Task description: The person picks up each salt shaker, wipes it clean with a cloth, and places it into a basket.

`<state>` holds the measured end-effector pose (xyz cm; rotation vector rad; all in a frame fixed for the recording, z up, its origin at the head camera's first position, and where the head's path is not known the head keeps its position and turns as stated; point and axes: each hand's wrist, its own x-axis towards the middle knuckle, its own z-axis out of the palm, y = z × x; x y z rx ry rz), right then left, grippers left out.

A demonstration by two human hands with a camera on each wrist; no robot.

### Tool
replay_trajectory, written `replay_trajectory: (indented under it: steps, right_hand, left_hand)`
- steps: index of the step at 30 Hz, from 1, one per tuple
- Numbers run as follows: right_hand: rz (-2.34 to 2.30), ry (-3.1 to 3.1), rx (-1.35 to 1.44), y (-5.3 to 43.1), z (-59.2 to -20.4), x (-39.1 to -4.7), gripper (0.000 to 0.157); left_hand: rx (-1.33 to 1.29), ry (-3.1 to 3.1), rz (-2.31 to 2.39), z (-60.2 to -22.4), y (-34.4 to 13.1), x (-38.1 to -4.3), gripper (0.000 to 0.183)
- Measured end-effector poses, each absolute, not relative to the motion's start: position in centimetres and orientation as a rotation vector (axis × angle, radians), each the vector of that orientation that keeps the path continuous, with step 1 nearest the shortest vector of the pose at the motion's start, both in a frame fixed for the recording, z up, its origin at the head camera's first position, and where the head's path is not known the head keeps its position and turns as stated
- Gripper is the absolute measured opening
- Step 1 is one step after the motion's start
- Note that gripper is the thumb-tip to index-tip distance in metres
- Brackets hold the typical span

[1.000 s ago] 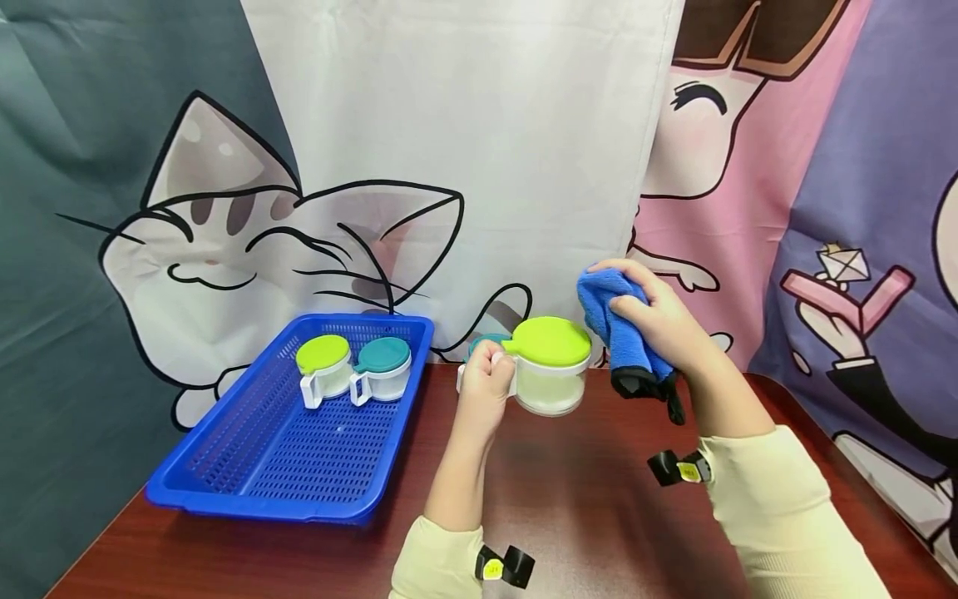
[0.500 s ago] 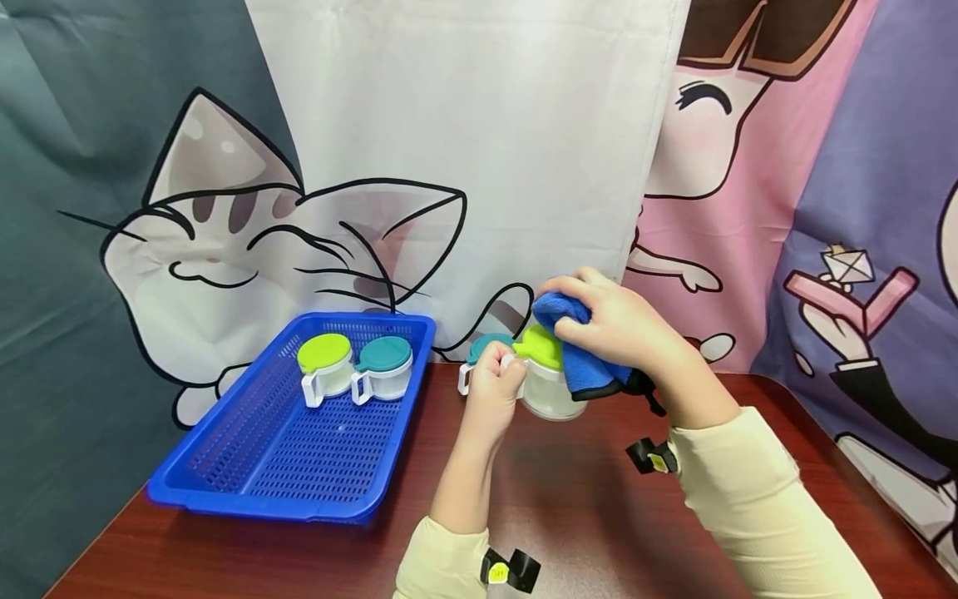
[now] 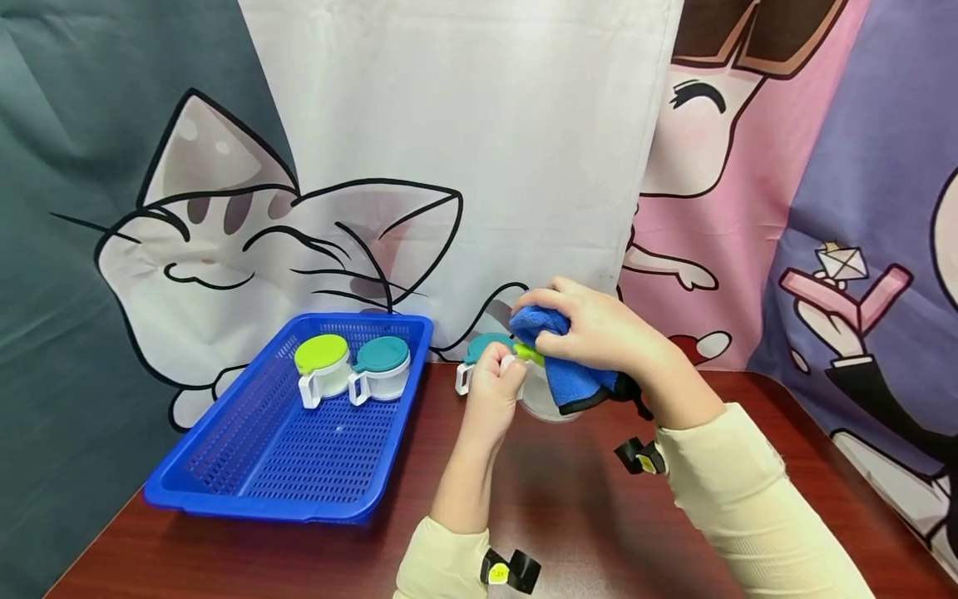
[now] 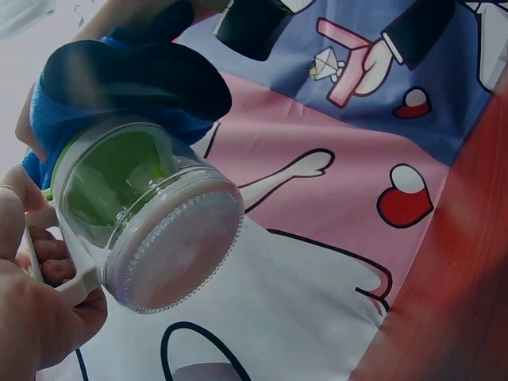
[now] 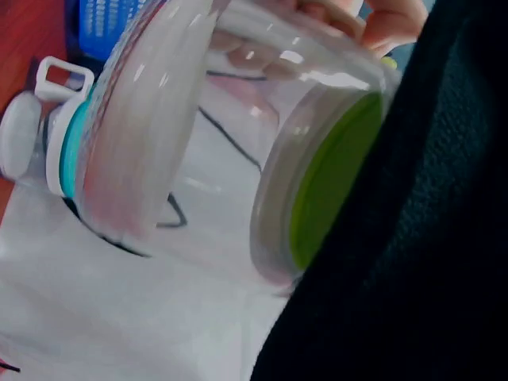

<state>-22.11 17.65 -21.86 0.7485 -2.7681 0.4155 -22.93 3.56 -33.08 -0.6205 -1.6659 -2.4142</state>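
Observation:
My left hand [image 3: 494,387] grips the white handle [image 4: 79,282] of a clear seasoning jar [image 4: 176,246] with a green lid [image 3: 528,354], held up above the table. My right hand [image 3: 599,329] holds a blue cloth [image 3: 576,383] with a black edge, pressed over the lid, so most of the lid is hidden in the head view. In the right wrist view the jar [image 5: 222,151] fills the middle, and the dark cloth [image 5: 397,262] covers its lid end. Behind the left hand stands another jar with a teal lid [image 3: 486,345], partly hidden.
A blue plastic basket [image 3: 299,507] sits on the left of the red-brown table [image 3: 599,516]. Inside it, at the back, stand a green-lidded jar [image 3: 323,366] and a teal-lidded jar [image 3: 382,368]. A printed cloth backdrop [image 3: 486,166] rises behind the table.
My right hand has brought the blue cloth leftward from beside the jar onto its green lid, then farther across it. The left hand keeps holding the handle, almost in the same place.

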Motion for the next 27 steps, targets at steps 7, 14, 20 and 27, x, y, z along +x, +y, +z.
replay_trajectory:
  steps: [7,14,20,27]
  right_hand:
    - [0.512,-2.797,0.697,19.1,-21.5,-22.7,0.037]
    - [0.723,-2.814,0.692,21.2,-21.7,-23.2,0.038]
    - [0.550,-2.859,0.672,20.4,-21.8,-22.9,0.037]
    - [0.468,-2.855,0.688,19.0,-21.4,-22.5,0.036]
  left_hand:
    - [-0.582,-1.648,-2.436,-32.7,3.2,-22.8,0.014]
    - [-0.551,-1.621,-2.425,-32.5,2.7,-22.8,0.013]
    - [-0.554,-1.670,-2.435,-32.6,2.6,-22.9,0.013]
    - [-0.540,-1.676,-2.404,-32.7,2.6,-23.1,0.013]
